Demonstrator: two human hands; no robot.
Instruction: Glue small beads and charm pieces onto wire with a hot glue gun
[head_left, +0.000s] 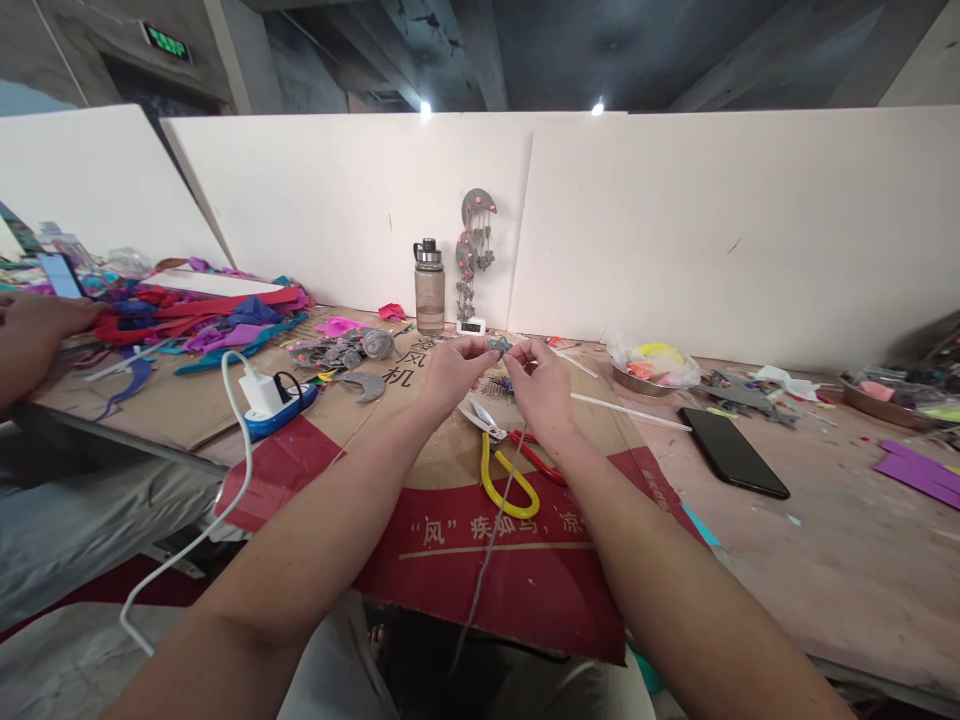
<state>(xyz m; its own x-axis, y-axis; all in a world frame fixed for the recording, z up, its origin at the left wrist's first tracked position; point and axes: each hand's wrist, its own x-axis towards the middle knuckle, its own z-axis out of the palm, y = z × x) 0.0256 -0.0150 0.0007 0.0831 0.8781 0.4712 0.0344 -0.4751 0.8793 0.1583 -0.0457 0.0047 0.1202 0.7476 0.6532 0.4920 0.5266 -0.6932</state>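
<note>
My left hand [459,368] and my right hand [541,388] meet over the cardboard, each pinching a small grey-green felt piece [499,344] between thumb and fingertips. Its exact shape is partly covered by the fingers. A strand of grey yarn [491,545] runs down below my right hand and past the cardboard's front edge. Beneath the hands lie yellow-handled scissors [510,485], and a red-handled tool [538,458] is partly hidden behind my right wrist. To the left are a grey felt crescent [366,386] and a ball of grey yarn [377,344].
A bottle [430,292] and a small digital clock [471,327] stand before the white board, where a grey moon ornament [478,208] hangs. Right are a black phone [735,453] and a bowl [652,380]. Left are a power strip [281,412], cloth scraps [225,318] and another person's hand [49,325].
</note>
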